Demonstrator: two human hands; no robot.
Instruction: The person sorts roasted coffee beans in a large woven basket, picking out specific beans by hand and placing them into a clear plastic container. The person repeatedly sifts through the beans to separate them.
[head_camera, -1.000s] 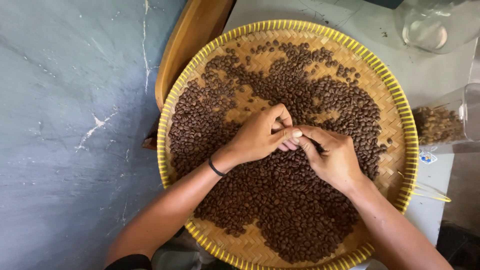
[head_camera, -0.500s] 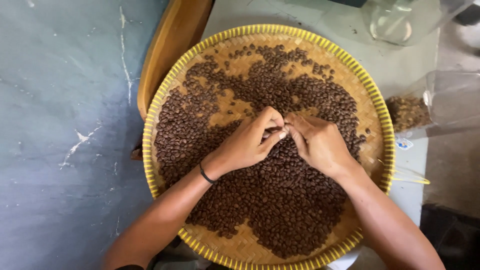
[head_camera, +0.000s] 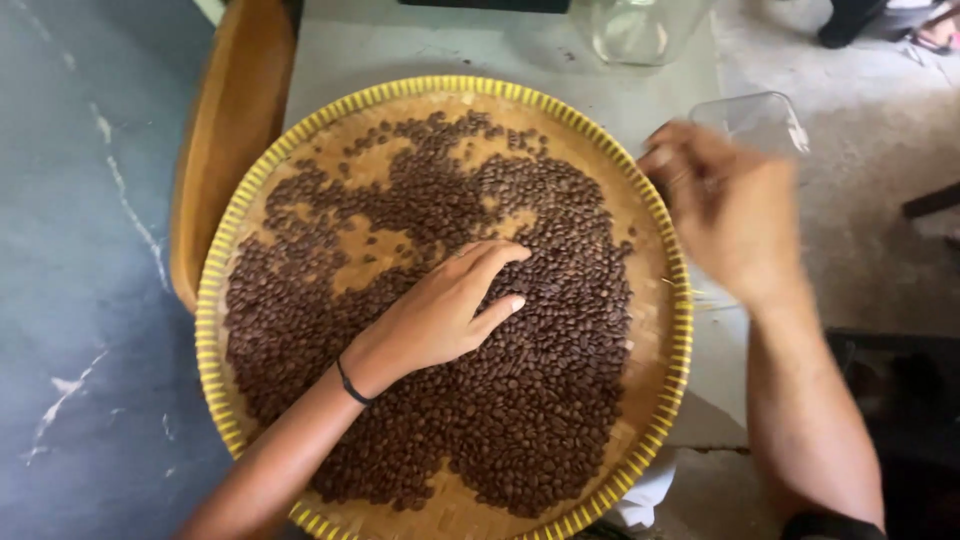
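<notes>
A round woven tray with a yellow rim (head_camera: 215, 300) fills the middle of the view. Dark brown coffee beans (head_camera: 520, 400) cover most of it, with bare patches toward the upper left. My left hand (head_camera: 440, 315) lies flat on the beans at the tray's centre, fingers apart and pointing right, with a black band (head_camera: 350, 382) on the wrist. My right hand (head_camera: 725, 215) is blurred above the tray's right rim, next to a clear plastic container (head_camera: 755, 120). Its fingers look curled, and I cannot see whether they hold anything.
A curved wooden piece (head_camera: 225, 150) sticks out from under the tray's left side. A clear glass jar (head_camera: 640, 30) stands at the top edge. A white cloth (head_camera: 645, 495) shows under the tray's lower right. Blue-grey marbled floor (head_camera: 80, 300) lies on the left.
My hands were pinched together over the beans. They have since parted: the right hand has swung out right past the rim toward the clear container, and the left has flattened onto the beans.
</notes>
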